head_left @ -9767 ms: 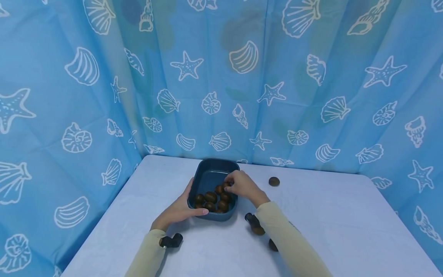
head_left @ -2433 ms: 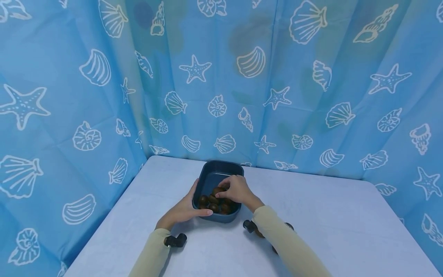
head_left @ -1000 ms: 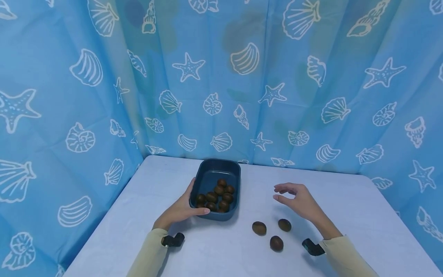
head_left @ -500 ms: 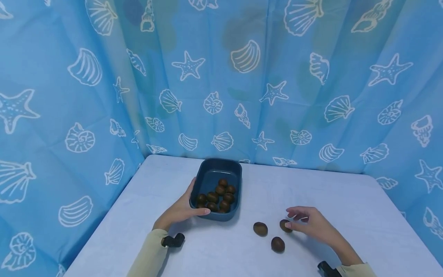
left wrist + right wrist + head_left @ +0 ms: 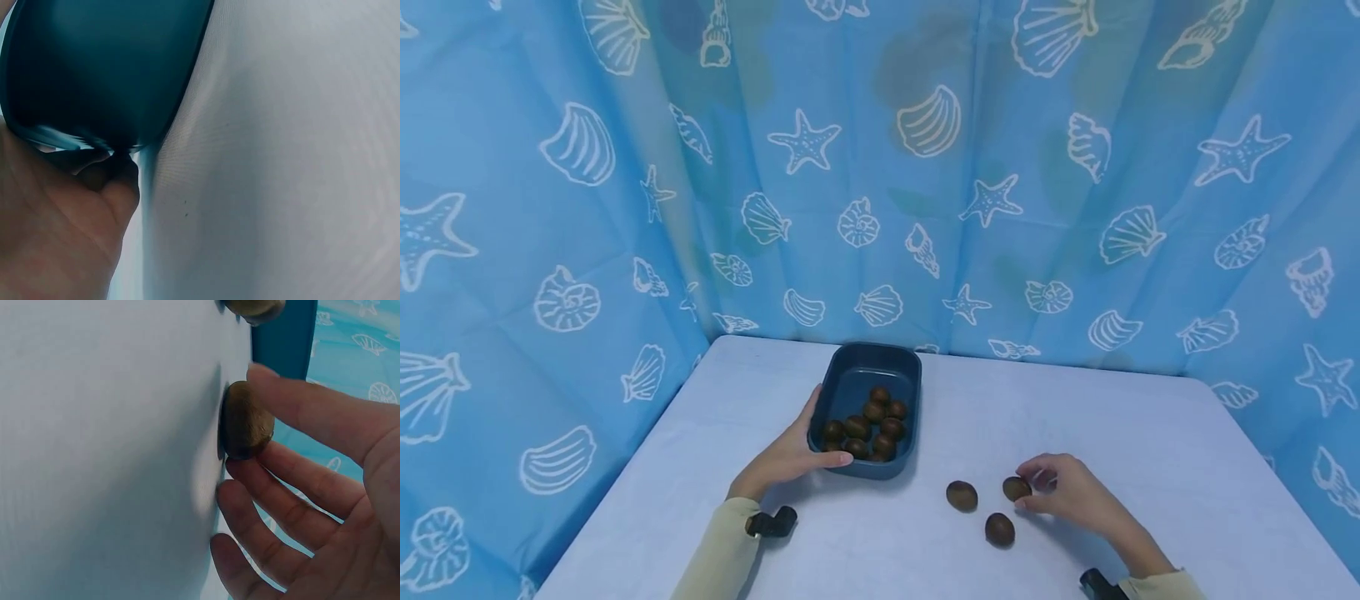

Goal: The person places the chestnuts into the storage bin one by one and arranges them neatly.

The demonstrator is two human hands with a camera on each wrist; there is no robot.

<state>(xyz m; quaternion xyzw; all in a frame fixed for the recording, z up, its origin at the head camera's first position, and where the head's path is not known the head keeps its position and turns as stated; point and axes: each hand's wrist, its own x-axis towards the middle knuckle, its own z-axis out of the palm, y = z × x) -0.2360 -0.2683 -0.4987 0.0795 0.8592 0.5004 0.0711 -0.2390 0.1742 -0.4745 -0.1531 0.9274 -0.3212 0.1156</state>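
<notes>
A deep blue rectangular dish (image 5: 917, 392) sits toward the back of the table, with several brown kiwis (image 5: 857, 427) piled in its near half. My left hand (image 5: 786, 454) grips its near left corner, thumb along the front rim and fingers round the side. On the right, my right hand (image 5: 1075, 496) pinches a kiwi (image 5: 247, 422) between thumb and fingertips, low at the tabletop. Two more kiwis lie close by: one to the left (image 5: 962, 496) and one nearer me (image 5: 999, 530). In the left wrist view the dish wall (image 5: 106, 69) hides its contents.
A white cloth covers the table (image 5: 1120, 433). Blue shell-print curtains (image 5: 880, 208) hang right behind its back edge and along the left. Black wrist cameras (image 5: 772, 522) stick out from both sleeves.
The lone kiwi at the back right has left the table, and the pile in the dish has grown. My right hand went from the dish to the right, then down onto another kiwi.
</notes>
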